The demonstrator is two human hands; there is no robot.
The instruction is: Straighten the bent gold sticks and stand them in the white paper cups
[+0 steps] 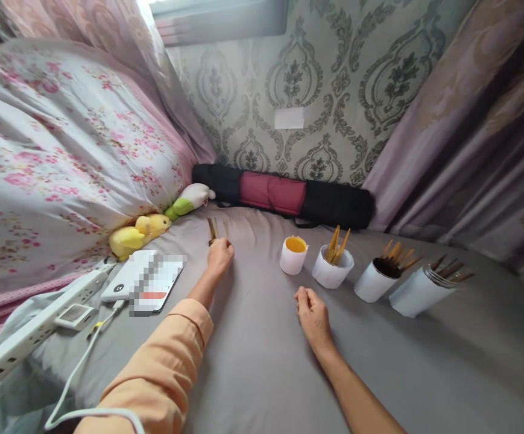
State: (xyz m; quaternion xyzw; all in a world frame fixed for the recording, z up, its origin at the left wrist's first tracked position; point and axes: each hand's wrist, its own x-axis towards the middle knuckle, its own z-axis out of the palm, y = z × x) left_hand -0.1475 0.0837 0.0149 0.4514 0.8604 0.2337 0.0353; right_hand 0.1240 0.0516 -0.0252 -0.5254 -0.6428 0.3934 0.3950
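Grey cloth covers the bed (252, 367), and I'd worry about its soft folds: a knock there could tip a cup. My left hand (220, 255) is curled at the thin sticks (211, 230), toward the bed's far edge, left of the middle; I can't tell whether it clamps them, and a loose hold could scatter them. My right hand (312, 316) has its fingers together, nothing visible inside, near the yellow-lined cup (293, 261) and low cup (331, 276); swinging rightward, it could topple the stick-filled cups (371, 284) toward the right edge. The white cable (74, 380) could snag my left sleeve (162, 361).
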